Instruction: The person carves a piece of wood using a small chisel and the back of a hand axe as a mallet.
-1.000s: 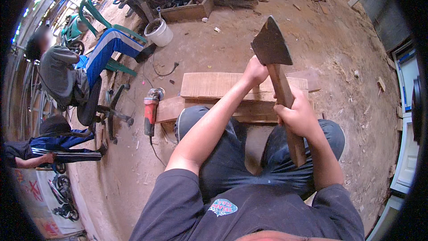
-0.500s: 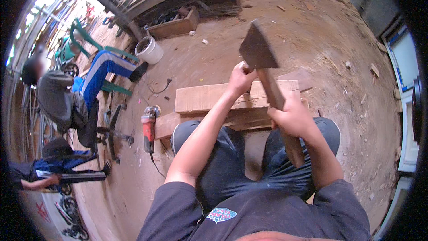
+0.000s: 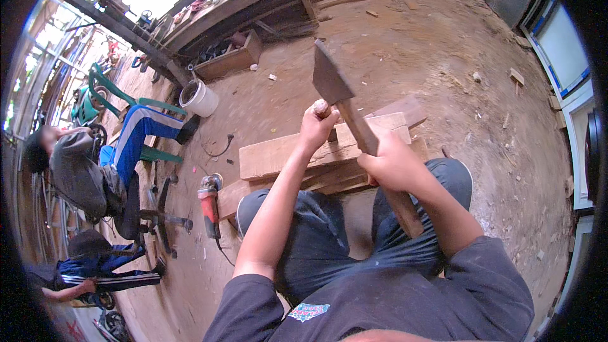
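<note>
My left hand (image 3: 315, 130) is closed round an upright tool, apparently a chisel (image 3: 322, 107), whose pale round handle end shows above the fist. Its lower part is mostly hidden by the hand. Below lies a thick wooden beam (image 3: 272, 159) with a dark spot, perhaps a slot, beside the fist. In my right hand (image 3: 394, 161) is an axe (image 3: 332, 77), gripped midway along its wooden handle. The broad grey axe head is raised close to the chisel's handle end; whether they touch I cannot tell. The handle's butt hangs over my lap.
More timber (image 3: 234, 197) lies under the beam, before my knees. A red angle grinder (image 3: 209, 206) rests left of it. Further left, a person (image 3: 85, 171) sits near a green chair (image 3: 158, 106). A white bucket (image 3: 199, 99) and workbench (image 3: 221, 9) stand beyond.
The view has shifted, so the scene sits further left. The axe head has tilted slightly leftward near the chisel's handle end, which now shows more clearly above my left fist. Both grips stay the same.
</note>
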`<state>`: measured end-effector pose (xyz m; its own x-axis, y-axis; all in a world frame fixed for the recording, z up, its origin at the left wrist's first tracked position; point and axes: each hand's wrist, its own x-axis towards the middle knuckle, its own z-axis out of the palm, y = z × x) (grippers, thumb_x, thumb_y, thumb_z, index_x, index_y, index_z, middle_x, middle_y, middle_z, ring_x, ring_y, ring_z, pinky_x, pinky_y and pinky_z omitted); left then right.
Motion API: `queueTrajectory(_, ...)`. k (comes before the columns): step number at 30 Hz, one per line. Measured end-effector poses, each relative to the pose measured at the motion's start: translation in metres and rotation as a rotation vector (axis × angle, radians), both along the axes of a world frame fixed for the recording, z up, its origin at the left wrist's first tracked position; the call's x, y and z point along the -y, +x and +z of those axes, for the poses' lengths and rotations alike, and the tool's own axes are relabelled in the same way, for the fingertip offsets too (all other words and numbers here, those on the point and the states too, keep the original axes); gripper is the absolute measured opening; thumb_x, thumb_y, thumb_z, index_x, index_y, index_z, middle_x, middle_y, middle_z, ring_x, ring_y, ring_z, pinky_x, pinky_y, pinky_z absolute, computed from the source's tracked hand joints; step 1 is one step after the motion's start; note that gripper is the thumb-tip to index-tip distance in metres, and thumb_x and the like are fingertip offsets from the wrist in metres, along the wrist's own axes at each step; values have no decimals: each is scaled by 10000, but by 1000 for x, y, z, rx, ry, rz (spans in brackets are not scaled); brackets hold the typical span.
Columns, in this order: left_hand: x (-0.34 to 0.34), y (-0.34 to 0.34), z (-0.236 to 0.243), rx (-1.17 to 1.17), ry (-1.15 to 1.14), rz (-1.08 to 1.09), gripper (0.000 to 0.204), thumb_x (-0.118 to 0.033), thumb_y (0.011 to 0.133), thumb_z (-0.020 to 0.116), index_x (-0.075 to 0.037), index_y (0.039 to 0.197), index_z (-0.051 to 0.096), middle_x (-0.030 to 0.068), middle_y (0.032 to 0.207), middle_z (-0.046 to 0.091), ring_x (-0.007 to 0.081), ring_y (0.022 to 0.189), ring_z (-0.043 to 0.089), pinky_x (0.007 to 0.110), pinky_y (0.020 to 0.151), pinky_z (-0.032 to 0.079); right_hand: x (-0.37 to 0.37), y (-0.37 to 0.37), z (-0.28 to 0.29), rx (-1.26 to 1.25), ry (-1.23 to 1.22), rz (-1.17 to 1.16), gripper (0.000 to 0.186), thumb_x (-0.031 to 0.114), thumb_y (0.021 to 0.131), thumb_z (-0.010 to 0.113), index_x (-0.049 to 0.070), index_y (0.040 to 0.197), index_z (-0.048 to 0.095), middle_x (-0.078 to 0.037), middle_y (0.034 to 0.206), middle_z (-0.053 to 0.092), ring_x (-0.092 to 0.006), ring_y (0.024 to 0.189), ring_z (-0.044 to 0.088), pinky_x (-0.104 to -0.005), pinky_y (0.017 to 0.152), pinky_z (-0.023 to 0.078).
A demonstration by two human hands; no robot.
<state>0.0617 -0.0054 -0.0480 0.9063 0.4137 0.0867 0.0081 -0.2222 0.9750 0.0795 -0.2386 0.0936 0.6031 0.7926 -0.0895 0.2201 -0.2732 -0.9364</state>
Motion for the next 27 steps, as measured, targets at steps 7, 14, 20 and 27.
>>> queueTrajectory(7, 14, 4, 27, -35, -12, 6, 154, -69, 869, 650, -58, 757, 545, -49, 670, 535, 56, 636, 492, 258, 610, 461, 5, 6, -10, -133, -52, -33, 355, 187, 823, 607, -52, 1086, 600, -162, 644, 632, -246, 566, 658, -402, 563, 528)
queueTrajectory(14, 3, 2, 6, 54, -50, -8, 198, -93, 884, 667, -72, 740, 534, -47, 669, 534, 55, 639, 505, 256, 587, 441, 12, -12, 26, -94, 229, -16, 259, 57, 814, 583, -12, 1061, 545, -44, 751, 575, -135, 571, 598, -303, 536, 504)
queueTrajectory(20, 15, 3, 23, 35, -3, 34, 67, -64, 905, 631, -39, 850, 603, -30, 734, 594, 68, 671, 536, 262, 617, 465, -3, 16, -16, -83, -264, 48, 287, 115, 774, 588, -40, 1016, 586, -165, 761, 656, -188, 574, 638, -333, 538, 520)
queueTrajectory(27, 12, 8, 20, -80, -29, -3, 40, -57, 897, 597, -30, 904, 626, -29, 756, 617, 70, 709, 575, 280, 653, 494, 3, -5, 7, 144, 41, -31, 357, 178, 772, 611, -33, 1060, 596, -294, 887, 649, -472, 871, 627, -469, 772, 514)
